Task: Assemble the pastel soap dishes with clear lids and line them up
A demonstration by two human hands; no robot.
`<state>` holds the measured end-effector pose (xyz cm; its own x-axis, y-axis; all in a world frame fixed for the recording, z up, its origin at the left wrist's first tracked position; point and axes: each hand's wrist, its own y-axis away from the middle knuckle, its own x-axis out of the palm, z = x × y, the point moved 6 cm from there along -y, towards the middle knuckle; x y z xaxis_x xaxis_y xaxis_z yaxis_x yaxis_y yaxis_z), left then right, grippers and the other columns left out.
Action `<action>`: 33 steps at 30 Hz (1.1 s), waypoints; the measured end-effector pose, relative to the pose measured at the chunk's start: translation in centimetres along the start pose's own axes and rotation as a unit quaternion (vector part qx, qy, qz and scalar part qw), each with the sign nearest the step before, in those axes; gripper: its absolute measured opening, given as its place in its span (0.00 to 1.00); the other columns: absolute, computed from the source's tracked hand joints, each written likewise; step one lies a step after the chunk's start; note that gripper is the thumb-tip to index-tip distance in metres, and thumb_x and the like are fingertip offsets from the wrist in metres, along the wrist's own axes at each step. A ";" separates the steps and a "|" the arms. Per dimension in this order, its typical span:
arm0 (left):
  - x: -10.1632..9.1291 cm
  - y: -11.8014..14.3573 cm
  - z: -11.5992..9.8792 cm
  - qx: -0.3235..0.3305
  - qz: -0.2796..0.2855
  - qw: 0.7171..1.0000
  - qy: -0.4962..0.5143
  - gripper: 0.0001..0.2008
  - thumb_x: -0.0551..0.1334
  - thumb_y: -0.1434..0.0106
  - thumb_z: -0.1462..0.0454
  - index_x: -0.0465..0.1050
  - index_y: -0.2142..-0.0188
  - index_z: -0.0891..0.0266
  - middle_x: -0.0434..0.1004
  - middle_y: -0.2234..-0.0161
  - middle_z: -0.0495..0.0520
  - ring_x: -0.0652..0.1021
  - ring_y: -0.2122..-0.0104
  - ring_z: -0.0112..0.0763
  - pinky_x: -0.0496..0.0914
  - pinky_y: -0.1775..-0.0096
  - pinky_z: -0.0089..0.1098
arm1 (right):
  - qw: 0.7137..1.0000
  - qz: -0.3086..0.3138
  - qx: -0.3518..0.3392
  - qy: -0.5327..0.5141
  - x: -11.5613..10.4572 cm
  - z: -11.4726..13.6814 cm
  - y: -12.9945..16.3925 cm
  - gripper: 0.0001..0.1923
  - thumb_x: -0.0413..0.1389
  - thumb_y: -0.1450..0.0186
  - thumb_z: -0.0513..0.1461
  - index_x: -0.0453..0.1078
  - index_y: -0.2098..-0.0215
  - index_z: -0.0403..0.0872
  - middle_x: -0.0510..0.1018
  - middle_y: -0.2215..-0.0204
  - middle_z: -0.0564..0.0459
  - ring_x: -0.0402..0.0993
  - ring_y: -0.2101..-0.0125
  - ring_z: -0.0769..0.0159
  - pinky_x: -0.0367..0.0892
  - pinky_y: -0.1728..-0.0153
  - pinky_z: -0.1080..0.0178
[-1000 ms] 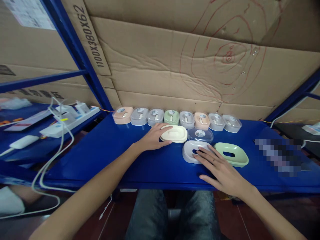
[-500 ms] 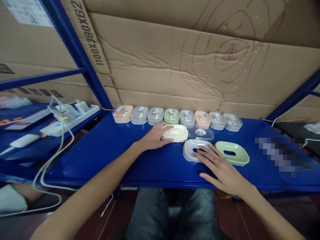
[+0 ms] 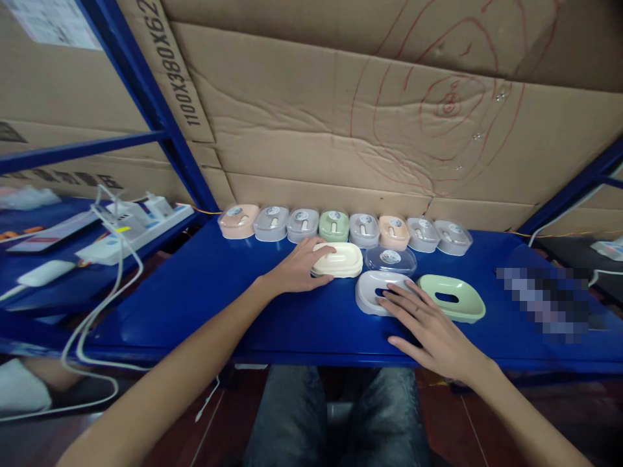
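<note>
A: Status?
B: Eight lidded soap boxes (image 3: pixel 341 226) lined up at the back. Left hand (image 3: pixel 294 268) grips the cream soap dish (image 3: pixel 338 259); right hand (image 3: pixel 431 331) lies flat, fingers spread, on the white soap dish (image 3: pixel 372 288).
A: Outstanding?
B: Green soap dish (image 3: pixel 452 297) and clear lid (image 3: pixel 390 259) lie loose, unassembled.

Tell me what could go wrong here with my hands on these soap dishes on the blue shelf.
The left hand grips the cream dish right in front of the back row of lidded boxes; a push forward could knock that row. The right hand lies on the white dish, close beside the clear lid and green dish, so sliding it might shove either one.
</note>
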<state>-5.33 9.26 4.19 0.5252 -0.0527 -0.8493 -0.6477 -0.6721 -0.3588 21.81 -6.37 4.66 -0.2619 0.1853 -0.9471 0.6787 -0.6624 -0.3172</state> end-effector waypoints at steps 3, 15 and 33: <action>-0.6 0.2 -0.1 0.003 -0.004 1.000 0.004 0.29 0.70 0.33 0.52 0.74 0.36 0.55 0.68 0.35 0.64 0.71 0.34 0.58 0.65 0.31 0.57 | 1.000 -0.003 0.001 -0.003 0.0 0.0 0.0 0.37 0.59 0.21 0.47 0.55 0.19 0.53 0.73 0.28 0.43 0.64 0.25 0.42 0.55 0.24 0.28; -0.1 -0.1 0.3 -0.002 0.010 1.000 0.012 0.29 0.66 0.27 0.45 0.72 0.34 0.56 0.66 0.34 0.66 0.70 0.32 0.57 0.64 0.29 0.57 | 1.000 -0.004 -0.001 0.001 0.0 0.1 0.1 0.34 0.58 0.21 0.47 0.58 0.20 0.51 0.73 0.29 0.41 0.62 0.24 0.43 0.54 0.24 0.28; 0.2 -0.4 0.1 0.003 0.006 1.000 0.007 0.28 0.62 0.25 0.45 0.72 0.34 0.58 0.67 0.35 0.67 0.69 0.33 0.58 0.64 0.30 0.59 | 1.000 -0.006 0.001 0.013 0.1 0.0 0.1 0.33 0.58 0.21 0.47 0.59 0.21 0.50 0.74 0.29 0.41 0.62 0.24 0.44 0.56 0.23 0.30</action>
<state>-5.07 9.58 4.10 0.5255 -0.0715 -0.8478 -0.6569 -0.6673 -0.3509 21.87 -6.46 4.53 -0.2526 0.2117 -0.9441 0.6738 -0.6618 -0.3287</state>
